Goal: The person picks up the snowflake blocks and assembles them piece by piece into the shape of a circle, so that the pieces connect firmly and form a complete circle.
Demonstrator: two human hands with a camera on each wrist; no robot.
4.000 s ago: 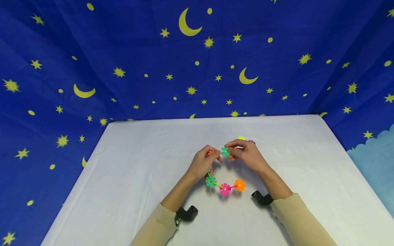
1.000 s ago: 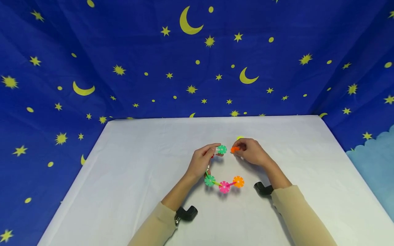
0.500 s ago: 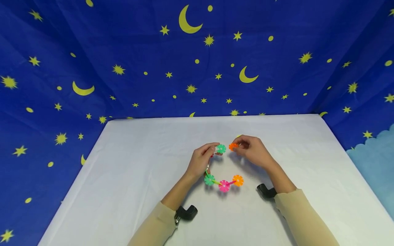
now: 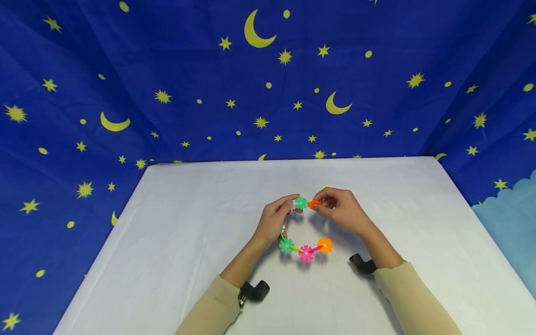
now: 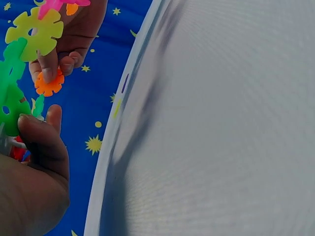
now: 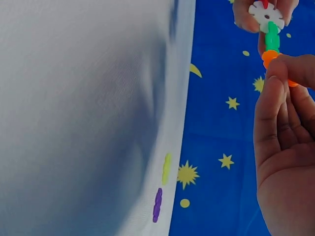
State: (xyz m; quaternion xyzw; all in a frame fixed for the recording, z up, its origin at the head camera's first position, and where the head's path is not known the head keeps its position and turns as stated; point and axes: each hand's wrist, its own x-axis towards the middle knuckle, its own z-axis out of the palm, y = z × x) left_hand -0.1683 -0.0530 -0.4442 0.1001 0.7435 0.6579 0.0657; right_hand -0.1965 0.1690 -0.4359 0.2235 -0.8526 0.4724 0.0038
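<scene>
My left hand (image 4: 272,221) grips a curved chain of notched plastic snowflake discs by its left side, hiding some of them. From its near end hang a green disc (image 4: 286,245), a pink disc (image 4: 306,253) and an orange end disc (image 4: 324,245). At the far end, another green disc (image 4: 300,203) sticks out past my left fingertips, joined to a white disc (image 6: 266,16). My right hand (image 4: 341,209) pinches a loose orange disc (image 4: 313,204) between thumb and fingers. Its edge is right at the edge of that far green disc.
A yellow disc (image 6: 167,168) and a purple disc (image 6: 157,205) lie on the white table (image 4: 188,232) beyond my right hand, near the back edge. Behind stands a blue cloth (image 4: 201,70) with moons and stars. Black wrist mounts (image 4: 255,291) sit at both cuffs.
Four seconds ago my right hand pinched the far green disc; it has since let go and taken up the orange disc. In the last half second that disc moved left to the green one.
</scene>
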